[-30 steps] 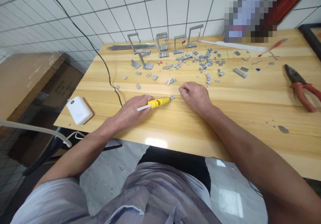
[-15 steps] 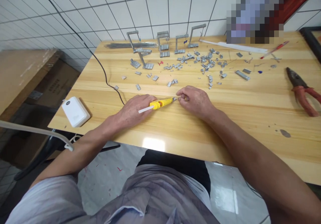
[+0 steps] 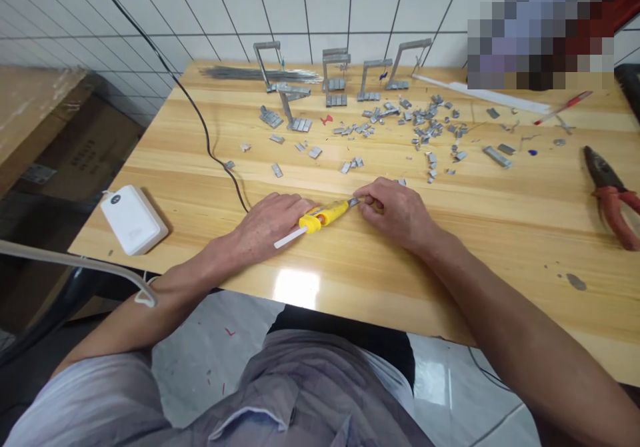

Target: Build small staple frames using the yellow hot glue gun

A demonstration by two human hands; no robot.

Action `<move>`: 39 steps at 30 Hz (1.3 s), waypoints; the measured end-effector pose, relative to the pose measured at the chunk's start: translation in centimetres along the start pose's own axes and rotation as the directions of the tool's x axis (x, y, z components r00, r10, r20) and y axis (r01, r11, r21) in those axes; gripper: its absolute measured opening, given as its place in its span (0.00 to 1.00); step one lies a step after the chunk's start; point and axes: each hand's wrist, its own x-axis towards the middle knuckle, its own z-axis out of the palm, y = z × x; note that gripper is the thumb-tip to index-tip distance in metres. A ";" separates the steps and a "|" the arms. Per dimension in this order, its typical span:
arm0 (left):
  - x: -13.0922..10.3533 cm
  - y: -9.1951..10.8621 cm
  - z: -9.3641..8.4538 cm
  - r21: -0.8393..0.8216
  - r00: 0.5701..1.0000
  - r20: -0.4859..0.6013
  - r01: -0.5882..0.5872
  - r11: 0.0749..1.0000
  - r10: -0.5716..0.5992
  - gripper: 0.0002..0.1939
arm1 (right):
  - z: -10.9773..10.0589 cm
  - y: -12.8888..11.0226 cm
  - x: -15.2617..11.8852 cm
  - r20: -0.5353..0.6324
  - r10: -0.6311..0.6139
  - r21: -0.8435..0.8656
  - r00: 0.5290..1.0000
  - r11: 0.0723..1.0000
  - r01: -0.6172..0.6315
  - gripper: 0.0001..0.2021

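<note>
My left hand point(image 3: 275, 223) is wrapped round a yellow hot glue gun point(image 3: 334, 213), low over the wooden table. A white glue stick point(image 3: 291, 237) pokes out of its back end, toward my left wrist. The metal nozzle point(image 3: 353, 202) points right and meets the fingertips of my right hand point(image 3: 393, 208). Those fingers are closed in a pinch; what they hold is too small and hidden to name. Beyond my hands lie small grey metal pieces point(image 3: 353, 164), and behind them stand several little grey metal frames point(image 3: 297, 121) on flat bases.
A black cord point(image 3: 205, 130) runs down the wall to my left hand. At the left edge sits a white power bank point(image 3: 134, 221). Red-handled pliers point(image 3: 611, 193) lie on the right, near a red pen point(image 3: 564, 108). Thin grey rods point(image 3: 250, 74) lie along the back.
My right fingertips have closed the small gap to the glue gun's nozzle. The gun stays in my left hand. The whole view has shifted slightly.
</note>
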 end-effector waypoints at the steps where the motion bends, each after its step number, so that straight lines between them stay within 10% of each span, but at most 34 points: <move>1: 0.0 -0.1 0.1 -0.002 1.000 -0.001 -0.003 1.000 0.003 0.20 | 0.1 0.0 0.0 -0.001 0.002 0.000 1.000 1.000 -0.002 0.11; 39: 0.7 -1.3 1.0 -0.073 0.996 -0.055 -0.078 0.994 0.074 0.19 | 0.1 -0.7 0.2 -0.003 0.122 -0.029 0.992 0.992 -0.122 0.09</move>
